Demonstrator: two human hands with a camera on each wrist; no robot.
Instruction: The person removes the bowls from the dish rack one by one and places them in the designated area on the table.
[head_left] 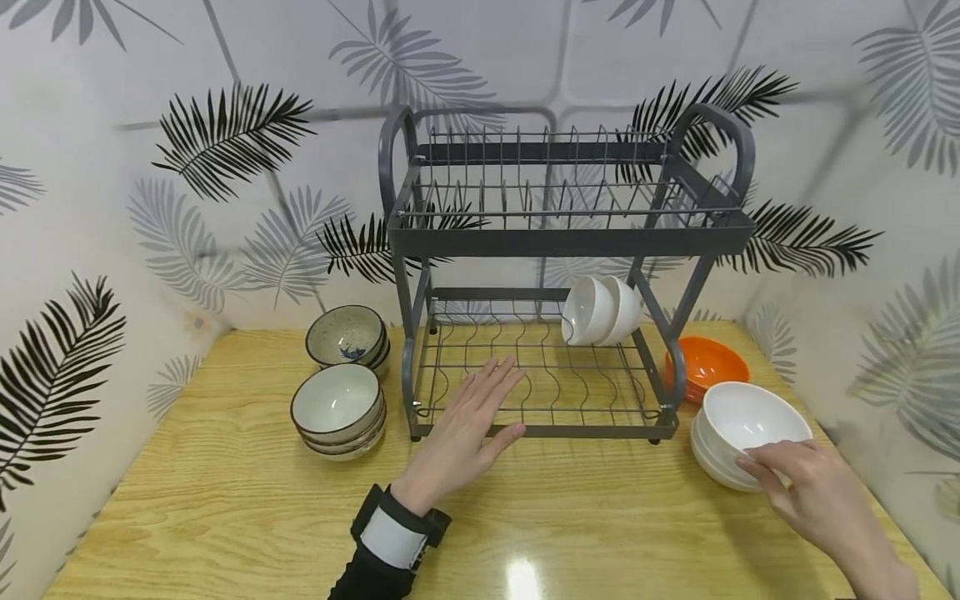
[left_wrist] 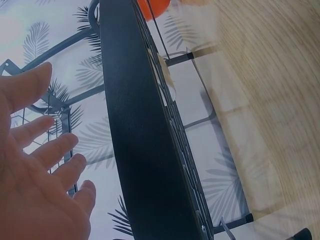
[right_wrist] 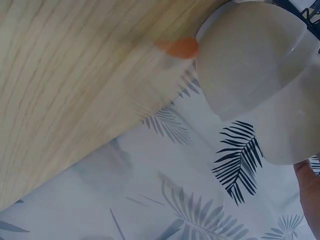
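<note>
The left hand [head_left: 465, 429] is held flat with its fingers straight and slightly spread, palm down, at the front edge of the rack [head_left: 558, 242]; its fingertips lie over the lower wire shelf at the rack's 7 o'clock corner. Nothing is gripped by it. In the left wrist view the same open palm [left_wrist: 37, 170] is seen beside the rack's dark front bar [left_wrist: 145, 150].

The right hand [head_left: 813, 492] is set at the near rim of the white bowls [head_left: 750, 425], a stack standing on the table [head_left: 225, 517] at 4 o'clock of the rack. Its fingers are bent lightly over the top bowl's rim at about 6 o'clock; whether the rim is pinched or only touched cannot be told. In the right wrist view the white bowls [right_wrist: 250, 55] are seen from below, with only a fingertip at the frame edge.

Just behind the stack, at its 11 o'clock, orange bowls [head_left: 705, 364] are stacked beside the rack's right leg. Two white bowls [head_left: 600, 310] are tipped on edge on the lower shelf, at its 1 o'clock corner. At 9 o'clock of the rack, a brown-rimmed stack [head_left: 337, 410] stands near, with speckled bowls [head_left: 347, 335] just behind it.
</note>
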